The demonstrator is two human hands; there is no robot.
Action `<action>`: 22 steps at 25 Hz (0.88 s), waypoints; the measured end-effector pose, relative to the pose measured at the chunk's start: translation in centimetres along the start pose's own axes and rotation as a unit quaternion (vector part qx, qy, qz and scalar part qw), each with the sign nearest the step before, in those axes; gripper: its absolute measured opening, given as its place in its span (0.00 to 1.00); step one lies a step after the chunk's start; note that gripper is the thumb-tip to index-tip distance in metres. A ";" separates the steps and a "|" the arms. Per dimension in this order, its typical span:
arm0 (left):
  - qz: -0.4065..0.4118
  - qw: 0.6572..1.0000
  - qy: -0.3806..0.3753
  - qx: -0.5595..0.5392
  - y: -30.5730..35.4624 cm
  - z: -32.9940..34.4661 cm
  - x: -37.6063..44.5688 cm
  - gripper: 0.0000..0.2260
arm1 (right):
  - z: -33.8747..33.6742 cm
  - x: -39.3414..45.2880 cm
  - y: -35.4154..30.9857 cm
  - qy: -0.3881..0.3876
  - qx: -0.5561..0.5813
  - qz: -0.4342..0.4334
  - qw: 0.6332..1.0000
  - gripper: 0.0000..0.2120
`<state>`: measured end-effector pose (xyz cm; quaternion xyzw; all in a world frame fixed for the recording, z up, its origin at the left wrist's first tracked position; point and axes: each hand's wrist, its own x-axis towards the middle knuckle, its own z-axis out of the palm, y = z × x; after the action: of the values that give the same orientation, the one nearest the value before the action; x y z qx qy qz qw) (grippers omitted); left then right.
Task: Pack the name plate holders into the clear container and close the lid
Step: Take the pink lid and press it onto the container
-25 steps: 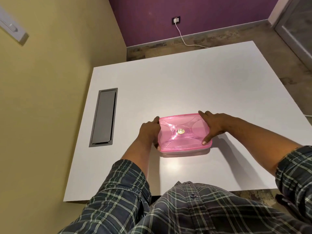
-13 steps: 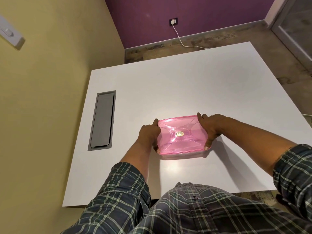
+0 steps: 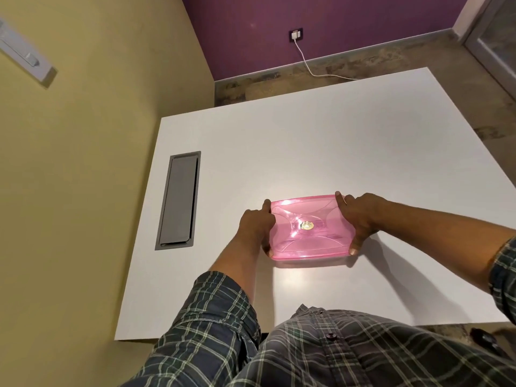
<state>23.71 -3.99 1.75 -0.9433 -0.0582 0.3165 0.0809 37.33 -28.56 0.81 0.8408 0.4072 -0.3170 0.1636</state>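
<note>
A clear container with a translucent pink lid (image 3: 308, 227) sits on the white table (image 3: 307, 141), near its front edge. The lid lies flat over the container, with a small round gold sticker at its centre. My left hand (image 3: 255, 226) grips the container's left end, thumb at the near corner and fingers at the far corner. My right hand (image 3: 360, 217) grips the right end the same way. The pink lid hides whatever is inside, so no name plate holders show.
A grey cable hatch (image 3: 178, 201) is set into the table's left side. A yellow wall runs along the left. Beyond the table, a white cable (image 3: 310, 65) trails from a wall socket across the floor.
My right hand slid from the top of the lid to the container's right end. The left hand kept its hold on the left end. The container stayed in place.
</note>
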 end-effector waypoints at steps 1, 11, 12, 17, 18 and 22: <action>0.000 1.000 -0.001 0.004 0.0 -0.1 0.0 0.45 | 0.1 0.0 0.1 0.008 -0.007 -0.007 1.000 0.87; 0.005 0.999 0.009 0.037 0.9 -0.6 -0.2 0.44 | 1.0 -0.5 0.0 0.048 -0.060 -0.009 0.997 0.80; 0.001 0.999 0.006 0.034 0.8 -0.6 -0.3 0.45 | 0.8 -0.6 -0.1 0.043 -0.058 -0.006 0.997 0.81; -0.010 0.999 0.022 0.023 0.6 -0.4 -0.9 0.40 | 0.6 -0.8 -0.1 0.043 -0.031 0.018 0.998 0.84; -0.007 0.999 0.027 0.024 0.6 -0.4 -0.9 0.39 | 0.8 -0.7 0.0 0.043 -0.017 0.020 0.999 0.85; -0.007 0.999 0.030 0.022 0.5 -0.1 -0.9 0.37 | 1.5 -0.4 1.2 0.077 0.129 0.007 0.989 0.73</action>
<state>23.11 -4.66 2.20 -0.9499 -0.0557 0.2887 0.1059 37.46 -30.31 -0.03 0.8795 0.3687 -0.2999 0.0237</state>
